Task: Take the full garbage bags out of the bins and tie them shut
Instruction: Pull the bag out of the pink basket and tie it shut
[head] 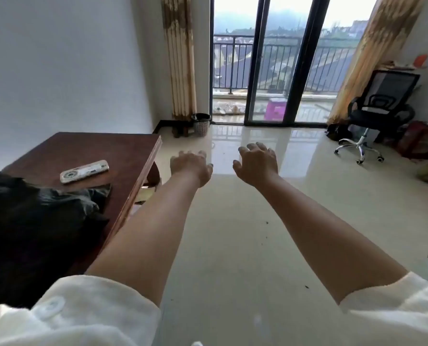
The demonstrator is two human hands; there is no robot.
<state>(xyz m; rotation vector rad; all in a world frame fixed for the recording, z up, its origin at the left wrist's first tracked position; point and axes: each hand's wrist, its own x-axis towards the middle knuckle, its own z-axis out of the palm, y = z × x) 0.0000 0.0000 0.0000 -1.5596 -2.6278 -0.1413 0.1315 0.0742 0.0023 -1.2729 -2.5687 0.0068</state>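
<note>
Tiled floor [232,221] ahead; left hand [190,166] and right hand [256,162] both loose, holding nothing, probably reaching toward far bin [201,123].

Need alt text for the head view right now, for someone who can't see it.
Both bare hands, left hand and right hand, reach forward open and empty over a glossy tiled floor. A small bin with a dark liner stands far ahead beside the curtain, and black plastic bags lie on the wooden table at left.
</note>
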